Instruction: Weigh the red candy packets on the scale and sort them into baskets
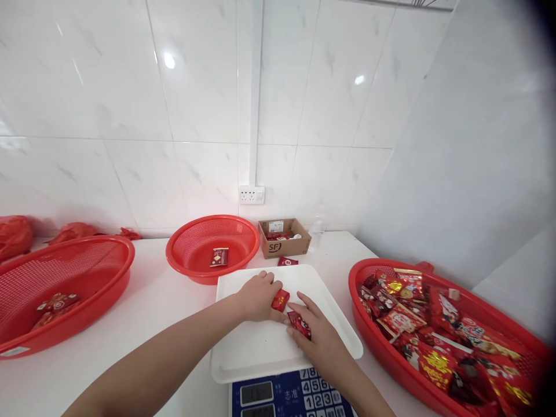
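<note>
Over the white tray (256,353) of a digital scale (282,394), both my hands are close together. My left hand (259,296) is closed around a small red snack packet (280,299), whose far side shows beyond the fingers. Between the thumb and fingers of my right hand (319,336) is a darker red snack packet (299,324) with white print. The two packets lie almost side by side, just above or on the tray; I cannot tell which. My right forearm and hand cover part of the scale's keypad.
A red basket (354,289) full of assorted snack packets stands at right. Behind the tray are a red basket (186,269) with one packet, a small cardboard box (289,246) and a loose packet (287,262). Another red basket (124,272) holds a few packets at left.
</note>
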The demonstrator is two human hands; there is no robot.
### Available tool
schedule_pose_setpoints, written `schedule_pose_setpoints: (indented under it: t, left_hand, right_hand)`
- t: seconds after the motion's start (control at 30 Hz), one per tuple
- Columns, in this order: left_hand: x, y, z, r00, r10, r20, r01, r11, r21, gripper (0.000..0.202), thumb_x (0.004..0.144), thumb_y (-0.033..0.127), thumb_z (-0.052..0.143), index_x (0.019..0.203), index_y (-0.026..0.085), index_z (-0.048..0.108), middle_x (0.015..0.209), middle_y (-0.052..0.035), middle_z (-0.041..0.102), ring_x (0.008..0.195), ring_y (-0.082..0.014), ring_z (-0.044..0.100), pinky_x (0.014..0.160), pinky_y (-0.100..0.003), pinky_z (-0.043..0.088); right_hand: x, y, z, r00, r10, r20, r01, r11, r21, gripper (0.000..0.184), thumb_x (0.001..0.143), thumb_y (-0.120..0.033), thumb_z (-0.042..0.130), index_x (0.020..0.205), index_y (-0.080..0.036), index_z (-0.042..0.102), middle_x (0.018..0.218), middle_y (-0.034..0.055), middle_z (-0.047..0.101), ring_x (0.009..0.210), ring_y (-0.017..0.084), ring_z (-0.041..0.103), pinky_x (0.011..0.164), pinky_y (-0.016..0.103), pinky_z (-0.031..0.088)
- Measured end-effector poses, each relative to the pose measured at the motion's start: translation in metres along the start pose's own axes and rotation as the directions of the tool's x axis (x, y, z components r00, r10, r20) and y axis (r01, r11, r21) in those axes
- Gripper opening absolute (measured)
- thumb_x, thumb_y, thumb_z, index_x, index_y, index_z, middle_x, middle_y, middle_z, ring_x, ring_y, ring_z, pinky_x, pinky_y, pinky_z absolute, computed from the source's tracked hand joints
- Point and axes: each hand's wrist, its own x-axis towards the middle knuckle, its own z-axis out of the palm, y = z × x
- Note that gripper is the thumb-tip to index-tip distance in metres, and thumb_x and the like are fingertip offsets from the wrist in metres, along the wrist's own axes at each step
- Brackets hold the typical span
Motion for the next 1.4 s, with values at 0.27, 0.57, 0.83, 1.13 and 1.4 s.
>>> schedule_pose_setpoints:
  t: [0.27, 0.57, 0.83, 1.13, 1.4]
  left_hand:
    - [-0.017, 0.011, 0.002, 0.942, -0.319, -0.101, 0.261, 0.890, -0.373, 0.030, 0.071, 0.043, 0.058, 0.084, 0.020, 0.045, 0.085, -0.0059, 0.052, 0.086, -0.0278, 0.052, 0.075, -0.043, 0.041]
    - [-0.028, 0.051, -0.011, 0.939, -0.099, 0.328, 0.342, 0.187, -0.921, 0.029, 0.076, 0.040, 0.051, 0.096, 0.020, 0.047, 0.084, -0.0021, 0.057, 0.072, -0.0155, 0.060, 0.064, -0.032, 0.050]
    - [-0.034, 0.056, 0.000, 0.919, -0.282, 0.274, 0.251, -0.117, -0.961, 0.026, 0.056, 0.024, 0.059, 0.080, 0.017, 0.051, 0.068, -0.0018, 0.056, 0.061, -0.0141, 0.057, 0.059, -0.027, 0.047]
    - [-0.034, -0.004, -0.062, 0.764, -0.575, -0.293, 0.080, 0.534, -0.842, 0.021, 0.073, 0.035, 0.060, 0.087, 0.021, 0.058, 0.075, 0.0008, 0.059, 0.070, -0.0145, 0.055, 0.065, -0.025, 0.044]
    - [-0.011, -0.074, -0.085, 0.660, -0.579, -0.478, 0.276, 0.779, -0.563, 0.030, 0.078, 0.044, 0.056, 0.096, 0.020, 0.056, 0.091, -0.0056, 0.064, 0.085, -0.0237, 0.059, 0.075, -0.035, 0.044]
  right_hand:
    - [-0.001, 0.004, 0.002, 0.996, -0.025, -0.088, 0.031, 0.997, 0.065, 0.044, 0.079, -0.025, 0.046, 0.122, -0.021, 0.054, 0.145, 0.0077, 0.034, 0.133, 0.022, 0.031, 0.108, 0.042, 0.029]
    - [-0.011, -0.012, 0.000, 0.929, -0.271, -0.250, 0.302, 0.949, 0.094, 0.047, 0.087, -0.029, 0.045, 0.134, -0.028, 0.038, 0.147, 0.0046, 0.031, 0.135, 0.021, 0.027, 0.107, 0.044, 0.032]
    - [-0.019, -0.012, 0.006, 0.936, -0.315, -0.156, 0.329, 0.941, 0.076, 0.061, 0.086, -0.035, 0.049, 0.142, -0.027, 0.026, 0.150, 0.0062, 0.023, 0.136, 0.026, 0.022, 0.107, 0.049, 0.030]
    - [-0.011, 0.004, 0.002, 0.991, -0.121, 0.054, 0.129, 0.974, -0.186, 0.051, 0.086, -0.040, 0.045, 0.133, -0.021, 0.047, 0.142, 0.0064, 0.040, 0.136, 0.027, 0.022, 0.108, 0.050, 0.028]
    - [-0.009, -0.003, -0.002, 0.983, -0.086, 0.160, 0.129, 0.950, -0.283, 0.049, 0.085, -0.037, 0.044, 0.128, -0.015, 0.054, 0.139, 0.0099, 0.043, 0.132, 0.028, 0.033, 0.109, 0.047, 0.027]
